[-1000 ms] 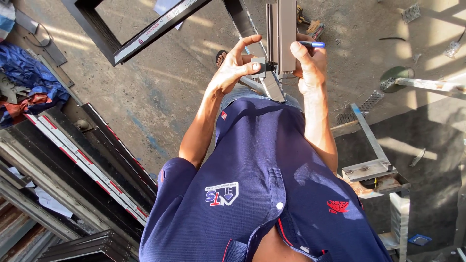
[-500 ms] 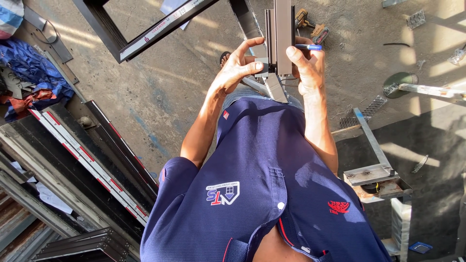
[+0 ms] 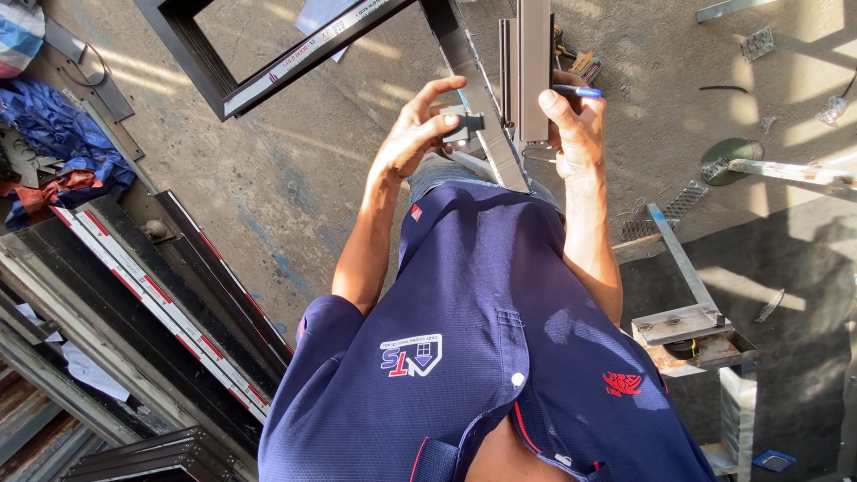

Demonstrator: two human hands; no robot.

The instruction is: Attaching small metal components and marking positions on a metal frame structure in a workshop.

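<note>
Left hand: the left hand (image 3: 415, 134) is half closed, with thumb and fingers curled around a small dark corner piece (image 3: 462, 125); the forefinger is stretched out above it toward the frame.
Corner piece: it sits between the fingertips of the left hand and touches the slanted dark frame bar (image 3: 478, 98) just beside it.
Right hand: the right hand (image 3: 576, 129) is closed around the lower end of an upright grey metal bar (image 3: 533, 62); the thumb presses on the front face of the bar, the other fingers are behind it and I cannot see them well.
Pen: a blue pen (image 3: 576, 91) lies across the top of the right hand, held between the fingers, its tip pointing away from the bar.
Metal bar: it stands upright in front of the person's chest, between the two hands, next to the frame bar.
Frame: a dark window frame (image 3: 268, 67) lies on the concrete floor (image 3: 295, 178) beyond the hands.
Around: long dark profiles with red and white stickers (image 3: 152, 299) are stacked at one side; a blue cloth (image 3: 54, 134) lies near them; a small metal stand (image 3: 683, 326) is on the other side.
</note>
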